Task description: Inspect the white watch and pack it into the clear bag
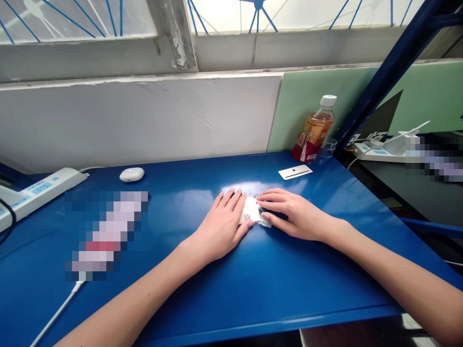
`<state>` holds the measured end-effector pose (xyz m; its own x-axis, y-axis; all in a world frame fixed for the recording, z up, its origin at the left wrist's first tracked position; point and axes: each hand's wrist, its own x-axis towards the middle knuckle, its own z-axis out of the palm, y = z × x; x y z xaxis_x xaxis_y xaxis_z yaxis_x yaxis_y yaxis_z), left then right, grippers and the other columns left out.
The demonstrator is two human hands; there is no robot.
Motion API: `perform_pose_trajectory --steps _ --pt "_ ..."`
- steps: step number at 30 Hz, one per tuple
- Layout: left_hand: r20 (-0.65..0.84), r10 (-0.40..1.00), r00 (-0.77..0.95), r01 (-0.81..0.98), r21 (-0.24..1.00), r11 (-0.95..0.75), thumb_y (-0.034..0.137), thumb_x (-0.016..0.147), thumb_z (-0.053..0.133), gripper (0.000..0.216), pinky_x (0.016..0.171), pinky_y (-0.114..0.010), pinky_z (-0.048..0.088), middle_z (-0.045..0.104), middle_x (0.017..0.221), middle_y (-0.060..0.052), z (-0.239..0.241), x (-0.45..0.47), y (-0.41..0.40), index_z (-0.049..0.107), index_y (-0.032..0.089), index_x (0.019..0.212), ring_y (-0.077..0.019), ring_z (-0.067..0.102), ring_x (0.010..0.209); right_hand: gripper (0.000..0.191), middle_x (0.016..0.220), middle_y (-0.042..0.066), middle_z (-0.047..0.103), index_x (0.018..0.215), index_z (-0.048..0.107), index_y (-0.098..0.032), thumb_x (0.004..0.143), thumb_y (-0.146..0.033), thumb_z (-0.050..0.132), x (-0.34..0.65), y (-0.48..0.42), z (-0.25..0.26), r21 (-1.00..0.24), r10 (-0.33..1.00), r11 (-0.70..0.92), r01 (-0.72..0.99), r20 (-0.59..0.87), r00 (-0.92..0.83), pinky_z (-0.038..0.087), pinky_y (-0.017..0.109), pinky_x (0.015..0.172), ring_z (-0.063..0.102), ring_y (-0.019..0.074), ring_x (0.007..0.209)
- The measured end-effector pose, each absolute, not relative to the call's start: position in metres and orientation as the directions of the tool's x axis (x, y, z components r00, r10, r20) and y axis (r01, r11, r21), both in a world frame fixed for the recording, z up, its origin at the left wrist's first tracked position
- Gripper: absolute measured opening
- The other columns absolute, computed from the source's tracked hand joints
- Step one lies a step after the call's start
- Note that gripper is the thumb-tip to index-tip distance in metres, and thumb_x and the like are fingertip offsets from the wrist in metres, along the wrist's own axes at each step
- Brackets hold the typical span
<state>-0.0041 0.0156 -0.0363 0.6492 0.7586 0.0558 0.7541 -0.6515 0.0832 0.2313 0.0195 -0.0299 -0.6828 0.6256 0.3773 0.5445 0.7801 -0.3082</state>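
While 2 wall panels, a white panel (152, 120) and a green panel (289, 120), stand behind it, a blue worktop (202, 299) carries everything within reach. At its far left lies a white power strip (47, 187), slanting toward the wall. To the right of that strip is a pinkish object (108, 231), pixelated beyond reading, with a white cable (54, 315) meeting its near end. A capped bottle (314, 135) of reddish drink stands near the back right corner.

At the middle of the worktop are 2 bare hands. The left hand (226, 224) lies flat with its fingers straight and close together; the right hand (292, 212) has its fingers and thumb bent and slightly parted, and whether they pinch anything I cannot tell.

Between the 2 hands, on the worktop, is a small white packet (249, 210) in clear wrap: the left hand covers its left part, while the right fingertips reach its right end. Beyond the right hand lies a white card (295, 172) with a dark stripe. A rounded white case (132, 174) sits near the back edge, well apart from the packet.
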Motion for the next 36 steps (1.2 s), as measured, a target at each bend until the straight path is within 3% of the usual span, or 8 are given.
perform_pose_trajectory --steps 8,22,25,31,36 --pt "0.052 0.756 0.653 0.752 0.077 -0.655 0.049 0.104 0.032 0.063 0.117 -0.054 0.026 0.036 0.156 -0.022 -0.036 -0.003 0.016 0.037 0.004 0.149 -0.0372 0.029 0.146 0.032 0.124 0.019 0.069 0.118 0.068 -0.009 0.098 -0.025 0.048 0.228 0.016 -0.031 -0.282 0.614 0.789 0.546 0.369 -0.698 0.055 0.048 0.098 0.062 0.0318 0.120" --pt "0.081 0.752 0.654 0.752 0.038 -0.658 0.046 0.103 0.035 0.059 0.116 -0.054 0.028 0.042 0.152 -0.021 -0.037 -0.001 0.015 0.041 0.007 0.146 -0.0360 0.035 0.143 0.031 0.131 0.023 0.064 0.119 0.067 -0.006 0.096 -0.019 0.051 0.221 0.007 -0.026 -0.128 0.566 0.818 0.561 0.361 -0.741 0.048 0.049 0.109 0.054 0.0354 0.131" --pt "0.060 0.760 0.647 0.760 0.034 -0.649 0.045 0.104 0.034 0.059 0.116 -0.054 0.028 0.040 0.154 -0.021 -0.035 0.000 0.015 0.040 0.006 0.147 -0.0369 0.034 0.144 0.035 0.136 0.024 0.059 0.122 0.066 -0.004 0.096 -0.024 0.053 0.220 0.006 -0.028 -0.210 0.601 0.798 0.565 0.338 -0.724 0.045 0.048 0.112 0.050 0.0357 0.135" --pt "0.050 0.762 0.645 0.759 0.072 -0.647 0.047 0.104 0.031 0.062 0.117 -0.055 0.026 0.038 0.155 -0.020 -0.036 -0.002 0.016 0.037 0.006 0.150 -0.0373 0.029 0.146 0.045 0.151 0.015 0.047 0.138 0.057 -0.013 0.099 -0.035 0.050 0.223 0.008 -0.028 -0.525 0.701 0.675 0.518 0.240 -0.671 0.036 0.049 0.117 0.032 0.0283 0.147" --pt "0.052 0.762 0.646 0.758 0.076 -0.648 0.045 0.104 0.031 0.059 0.117 -0.055 0.027 0.036 0.156 -0.021 -0.037 -0.002 0.016 0.038 0.007 0.149 -0.0371 0.029 0.146 0.045 0.156 0.012 0.040 0.139 0.056 -0.016 0.098 -0.034 0.052 0.224 0.009 -0.026 -0.598 0.717 0.623 0.504 0.179 -0.674 0.030 0.052 0.119 0.021 0.0280 0.151"
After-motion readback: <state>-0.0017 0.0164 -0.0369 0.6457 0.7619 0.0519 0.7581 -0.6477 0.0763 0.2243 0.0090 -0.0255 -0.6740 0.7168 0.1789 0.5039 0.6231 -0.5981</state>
